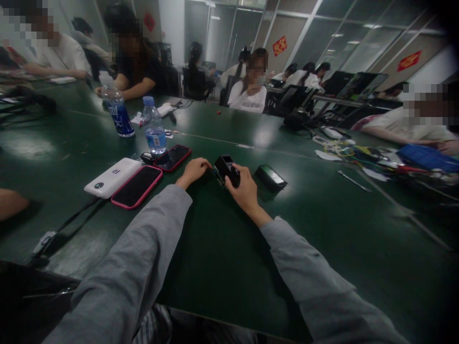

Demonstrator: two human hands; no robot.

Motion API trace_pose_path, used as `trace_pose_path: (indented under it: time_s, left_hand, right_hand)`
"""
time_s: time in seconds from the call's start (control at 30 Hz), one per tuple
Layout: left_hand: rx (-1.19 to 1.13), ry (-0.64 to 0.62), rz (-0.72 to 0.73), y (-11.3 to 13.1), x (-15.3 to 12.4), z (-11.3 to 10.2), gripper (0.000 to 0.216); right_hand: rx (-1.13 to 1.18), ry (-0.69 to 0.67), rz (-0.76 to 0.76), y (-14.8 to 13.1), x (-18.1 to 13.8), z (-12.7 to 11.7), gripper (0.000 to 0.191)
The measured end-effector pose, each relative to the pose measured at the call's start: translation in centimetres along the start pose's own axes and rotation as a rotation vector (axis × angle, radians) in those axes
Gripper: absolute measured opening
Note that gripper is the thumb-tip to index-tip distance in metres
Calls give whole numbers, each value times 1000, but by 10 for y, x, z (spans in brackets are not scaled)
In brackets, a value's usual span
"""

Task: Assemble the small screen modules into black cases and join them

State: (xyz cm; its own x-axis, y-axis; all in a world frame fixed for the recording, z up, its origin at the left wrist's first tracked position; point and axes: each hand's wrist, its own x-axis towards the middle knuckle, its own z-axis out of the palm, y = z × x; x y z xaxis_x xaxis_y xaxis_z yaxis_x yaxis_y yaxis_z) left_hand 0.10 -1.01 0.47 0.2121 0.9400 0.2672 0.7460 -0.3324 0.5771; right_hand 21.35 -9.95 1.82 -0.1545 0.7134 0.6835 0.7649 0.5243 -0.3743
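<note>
My right hand is wrapped round a small black box-shaped device with a little screen and buttons on its face. A green circuit board shows along the device's left edge. My left hand is at that same edge, its fingers bent and pressed together at the tips. Whatever those fingertips pinch is too small to make out. Just right of my right hand lies another black device with a lit or shiny screen, flat on the green table.
To the left lie a white power bank, a pink-cased phone and a red-edged phone. Behind them stand a water bottle and a blue-labelled bottle. Tangled cables and tweezers lie right. Several people sit around.
</note>
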Motion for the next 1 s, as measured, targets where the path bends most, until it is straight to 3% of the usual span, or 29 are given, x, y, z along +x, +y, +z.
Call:
trace_pose_path:
  time_s: [0.37, 1.0]
  left_hand:
    - [-10, -7, 9, 1, -1, -1, 27]
    - [26, -6, 4, 6, -3, -5, 29]
  right_hand:
    - [54, 38, 3, 0, 2, -1, 45]
    - [19, -53, -17, 1, 1, 1, 45]
